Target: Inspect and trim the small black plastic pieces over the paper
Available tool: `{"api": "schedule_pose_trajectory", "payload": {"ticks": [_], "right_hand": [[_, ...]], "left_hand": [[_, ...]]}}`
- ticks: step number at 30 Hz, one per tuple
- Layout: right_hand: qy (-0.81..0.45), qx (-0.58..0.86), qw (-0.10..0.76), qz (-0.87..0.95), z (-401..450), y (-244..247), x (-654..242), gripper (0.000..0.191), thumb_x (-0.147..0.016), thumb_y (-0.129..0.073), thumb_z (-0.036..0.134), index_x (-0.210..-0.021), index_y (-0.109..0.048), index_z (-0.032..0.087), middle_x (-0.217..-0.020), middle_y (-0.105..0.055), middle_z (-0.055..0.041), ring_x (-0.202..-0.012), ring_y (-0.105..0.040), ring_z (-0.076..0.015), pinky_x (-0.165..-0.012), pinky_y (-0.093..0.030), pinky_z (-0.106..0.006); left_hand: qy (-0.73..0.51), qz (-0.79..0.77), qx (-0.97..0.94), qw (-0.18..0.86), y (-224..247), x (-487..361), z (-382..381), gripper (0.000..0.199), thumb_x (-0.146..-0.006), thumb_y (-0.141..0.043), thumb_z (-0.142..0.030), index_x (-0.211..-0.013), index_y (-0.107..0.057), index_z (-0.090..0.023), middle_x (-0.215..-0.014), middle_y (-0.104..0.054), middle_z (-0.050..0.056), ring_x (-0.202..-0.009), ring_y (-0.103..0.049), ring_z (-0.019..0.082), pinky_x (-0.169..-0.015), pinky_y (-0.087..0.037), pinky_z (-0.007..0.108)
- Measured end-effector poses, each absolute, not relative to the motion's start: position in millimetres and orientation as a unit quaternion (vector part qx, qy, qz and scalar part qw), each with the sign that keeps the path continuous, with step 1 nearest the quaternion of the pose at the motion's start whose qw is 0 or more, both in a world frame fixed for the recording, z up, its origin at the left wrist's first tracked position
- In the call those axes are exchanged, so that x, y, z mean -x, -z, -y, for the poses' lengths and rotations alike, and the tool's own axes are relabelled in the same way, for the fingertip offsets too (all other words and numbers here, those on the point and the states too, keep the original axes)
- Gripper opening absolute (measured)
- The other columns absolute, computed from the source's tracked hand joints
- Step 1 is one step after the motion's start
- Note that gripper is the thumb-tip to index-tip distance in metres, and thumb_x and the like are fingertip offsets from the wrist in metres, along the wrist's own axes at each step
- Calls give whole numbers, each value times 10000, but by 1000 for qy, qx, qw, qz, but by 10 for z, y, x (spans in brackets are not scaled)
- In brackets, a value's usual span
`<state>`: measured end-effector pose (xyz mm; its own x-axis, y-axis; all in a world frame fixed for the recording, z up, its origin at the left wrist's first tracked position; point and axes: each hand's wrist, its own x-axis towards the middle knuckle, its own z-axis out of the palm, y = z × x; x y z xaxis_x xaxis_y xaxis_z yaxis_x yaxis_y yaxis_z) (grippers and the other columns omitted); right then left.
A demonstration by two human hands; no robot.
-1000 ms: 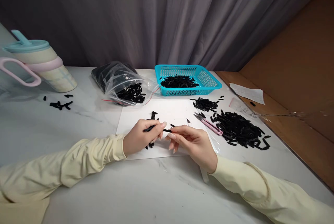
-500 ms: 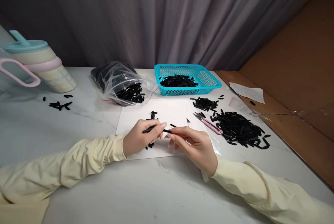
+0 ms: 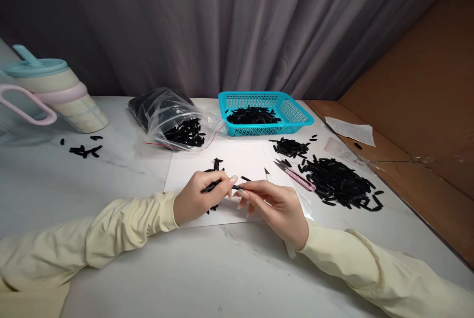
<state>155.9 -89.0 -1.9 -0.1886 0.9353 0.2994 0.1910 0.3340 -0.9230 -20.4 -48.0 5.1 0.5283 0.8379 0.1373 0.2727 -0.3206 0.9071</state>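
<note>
So, honest update: barely anything has changed over the last second. Our left hand point(image 3: 202, 192) and right hand point(image 3: 279, 204) are in pretty much the same spot, on our side of the blue basket point(image 3: 259, 131), over the white paper point(image 3: 244, 212). Each has its fingertips pinched on the little black strip point(image 3: 237, 187), which spans the small gap between them, and the only shift we can spot is that slightly less of it seems to show now. More black stuff sticks out behind our left fingers; we can't tell if it's the same strip or another. Our read: we're mid-way through fiddly fingertip work on one piece, and it hasn't been let go. The pink scissors point(image 3: 292, 172) and big black pile point(image 3: 336, 182) sit nearer us and right of the basket, and the plastic bag point(image 3: 163, 103) left of it, all unmoved.
</note>
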Motion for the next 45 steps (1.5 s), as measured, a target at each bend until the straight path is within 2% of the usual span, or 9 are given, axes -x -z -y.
{"api": "schedule_pose_trajectory", "payload": {"ticks": [10, 23, 30, 33, 36, 39, 40, 42, 45], "right_hand": [[-346, 422, 488, 681, 887, 47, -1570, 81, -836, -580, 193, -870, -654, 187, -673, -665, -22, -539, -618, -138, -493, -554, -262], [-427, 420, 498, 628, 864, 9, -1559, 78, -810, -613, 238, -855, -657, 192, -817, -669, -45, -589, -643, -147, -455, -541, -241], [-410, 403, 510, 640, 884, 36, -1551, 86, -824, -595, 223, -842, -656, 165, -735, -660, -36, -576, -643, -143, -431, -535, -229], [-335, 399, 516, 680, 817, -47, -1648, 77, -827, -591, 194, -852, -658, 164, -702, -667, -24, -556, -633, -135, -435, -528, -228], [-132, 405, 509, 748, 524, -260, -1864, 88, -817, -600, 147, -875, -657, 180, -683, -681, -3, -511, -609, -117, -496, -518, -237], [62, 428, 498, 752, 20, -529, -2067, 56, -804, -616, 172, -843, -655, 183, -699, -686, -12, -580, -639, -145, -563, -511, -254], [68, 438, 472, 762, -144, -610, -2099, 56, -816, -597, 164, -841, -645, 174, -685, -681, -15, -599, -648, -154, -570, -509, -253], [78, 455, 354, 813, -373, -737, -2081, 69, -790, -601, 112, -830, -637, 155, -654, -674, -22, -576, -640, -167, -563, -490, -262], [90, 438, 246, 860, -331, -837, -1849, 92, -804, -563, 90, -844, -627, 142, -751, -679, -62, -665, -635, -184, -609, -470, -272]], "left_hand": [[-321, -357, -739, 473, -58, 199, 485, 264, -867, -449, -305, -679, -541, -145, -462, -393, -66, -432, -357, 63, -447, -311, 201], [-343, -334, -737, 478, -40, 215, 474, 139, -852, -477, -248, -769, -543, -158, -507, -437, -68, -445, -371, 64, -464, -320, 200], [-336, -325, -744, 478, -63, 211, 486, 132, -852, -475, -236, -773, -541, -153, -544, -456, -55, -490, -398, 68, -483, -325, 196], [-338, -338, -735, 481, -75, 205, 480, 142, -846, -481, -257, -779, -551, -152, -517, -424, -61, -477, -378, 70, -471, -311, 198], [-333, -369, -718, 488, -75, 194, 467, 220, -838, -479, -302, -703, -557, -147, -463, -356, -72, -426, -313, 64, -426, -270, 201], [-320, -388, -712, 489, -67, 183, 452, 318, -832, -470, -346, -589, -525, -147, -427, -312, -73, -398, -269, 62, -402, -238, 208], [-320, -391, -714, 485, -64, 181, 449, 336, -830, -471, -354, -567, -514, -148, -424, -313, -71, -399, -270, 63, -405, -239, 209], [-324, -392, -721, 471, -55, 179, 444, 353, -828, -472, -357, -544, -500, -150, -425, -322, -65, -406, -285, 65, -415, -248, 211], [-330, -386, -727, 461, -32, 176, 436, 368, -834, -463, -337, -517, -480, -151, -430, -348, -57, -417, -317, 66, -432, -277, 208]]}}
